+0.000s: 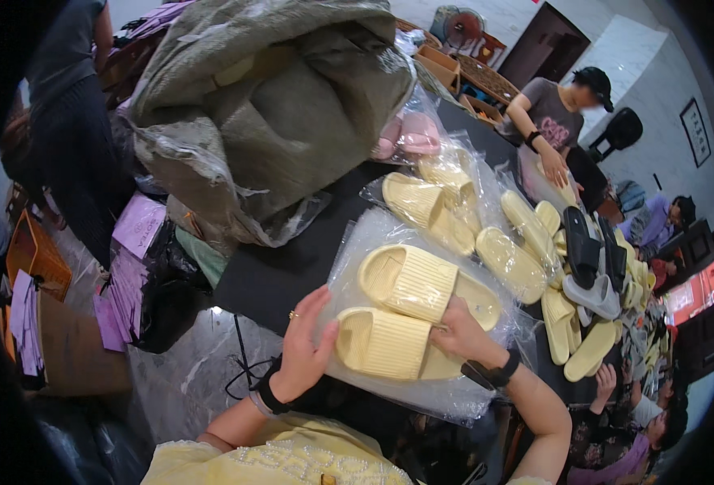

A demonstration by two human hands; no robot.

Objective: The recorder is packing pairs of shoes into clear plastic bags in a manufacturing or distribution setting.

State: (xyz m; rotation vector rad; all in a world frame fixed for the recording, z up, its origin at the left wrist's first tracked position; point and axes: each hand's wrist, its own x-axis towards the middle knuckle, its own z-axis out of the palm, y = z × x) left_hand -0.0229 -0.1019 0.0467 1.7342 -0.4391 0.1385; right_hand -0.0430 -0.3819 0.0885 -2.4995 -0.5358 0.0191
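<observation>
Your left hand (304, 347) lies flat with fingers spread against the near edge of a clear plastic bag (373, 234), its grip not closed on anything. Your right hand (459, 331) rests on the pair of pale yellow slides (409, 311); its fingers curl onto the ribbed strap of the nearer slide, though you cannot tell from here whether that grip truly pinches it. The two slides lie stacked and crossed on top of the bag, at the near edge of the black desk (268, 279). They are thick-soled and open-toed, with fine ribs running across the wide straps.

Further along the desk, more clear bags each hold a pair: yellow slides (429, 206) in the next, pink ones (409, 137) beyond. To the right, loose yellow, grey and black slides (591, 275) lie heaped together. A big olive woven sack (268, 97), lined with clear plastic, slumps on the far left of the desk. Another person (555, 113) leans over the far end.
</observation>
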